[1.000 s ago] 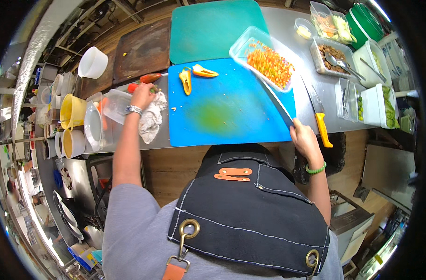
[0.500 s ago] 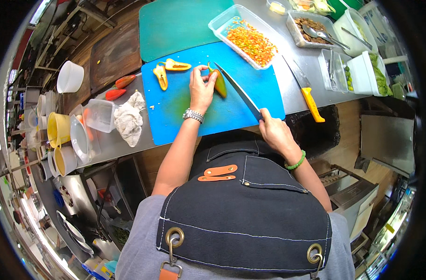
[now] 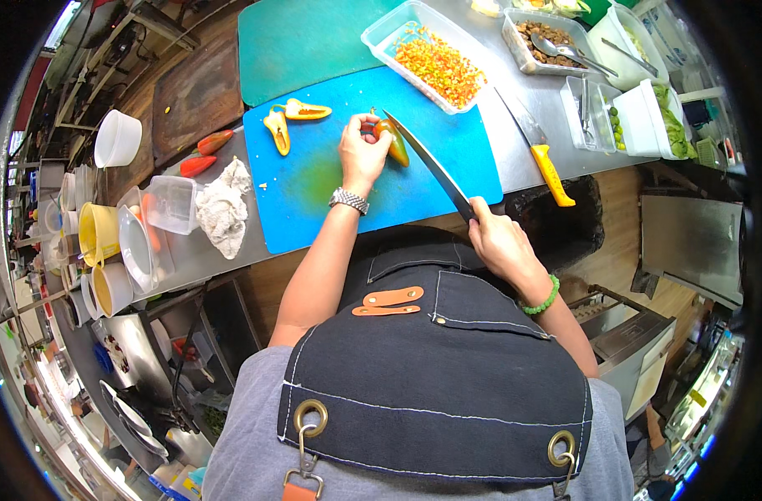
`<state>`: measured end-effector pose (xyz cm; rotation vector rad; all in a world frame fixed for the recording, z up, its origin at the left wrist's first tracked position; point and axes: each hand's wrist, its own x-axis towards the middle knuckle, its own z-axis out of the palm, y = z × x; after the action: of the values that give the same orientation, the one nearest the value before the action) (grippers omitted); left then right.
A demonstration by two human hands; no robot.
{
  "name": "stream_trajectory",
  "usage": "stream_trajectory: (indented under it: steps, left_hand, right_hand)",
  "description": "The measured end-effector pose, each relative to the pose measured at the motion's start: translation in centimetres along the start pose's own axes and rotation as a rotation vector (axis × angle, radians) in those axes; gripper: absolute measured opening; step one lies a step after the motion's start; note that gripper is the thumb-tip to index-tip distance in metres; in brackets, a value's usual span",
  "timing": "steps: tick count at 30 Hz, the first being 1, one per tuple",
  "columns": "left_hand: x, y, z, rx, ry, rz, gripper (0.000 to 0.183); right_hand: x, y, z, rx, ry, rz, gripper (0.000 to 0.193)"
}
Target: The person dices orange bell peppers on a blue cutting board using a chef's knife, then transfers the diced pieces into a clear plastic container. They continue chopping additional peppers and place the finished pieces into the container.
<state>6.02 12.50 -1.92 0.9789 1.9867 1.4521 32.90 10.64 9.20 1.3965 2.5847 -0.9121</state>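
My left hand [image 3: 362, 159] is closed around a green and orange chili pepper [image 3: 398, 151] over the blue cutting board [image 3: 272, 221]. Its fingers curl near the stem end, so part of the pepper is hidden. In my right hand [image 3: 499, 242] is the handle of a long kitchen knife [image 3: 435, 167]. The blade slants up and left, just right of the pepper, with its tip near the stem end. To the left on the board lie two opened yellow-orange pepper pieces, an upright pepper half [image 3: 277, 132] and a sideways pepper half [image 3: 307, 110], showing pale insides.
A clear tub [image 3: 379, 42] of diced peppers overlaps the board's far edge. Beyond lies a green cutting board [image 3: 306, 46]. A yellow-handled knife [image 3: 550, 175] rests to the right, its handle past the counter edge. Left are red peppers [image 3: 199, 165] and a crumpled white cloth [image 3: 223, 209].
The view has shifted slightly, so the counter sits a little further left and up. The pepper appears turned a bit in my left hand, showing more orange. Both grips stay the same.
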Motion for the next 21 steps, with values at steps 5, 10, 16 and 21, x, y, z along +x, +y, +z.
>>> stream_trajectory:
  steps: [5,10,16,21]
  left_hand:
    - [0.4,-0.5,1.2,0.003,0.030,0.022,0.029]
    - [0.3,-1.1,1.5,-0.050,0.053,0.022,0.030]
    - [-0.1,-0.4,1.6,-0.050,0.059,-0.013,0.029]
    - [-0.4,-0.7,1.9,-0.078,0.099,0.045,0.025]
  right_hand:
    - [-0.5,0.0,-0.8,-0.032,-0.010,0.005,0.026]
    - [-1.5,-0.8,-2.1,-0.048,-0.034,0.025,0.024]
    - [-1.4,-1.4,-2.8,-0.089,-0.058,0.026,0.021]
    - [-1.0,-2.4,-2.8,-0.166,-0.081,0.042,0.019]
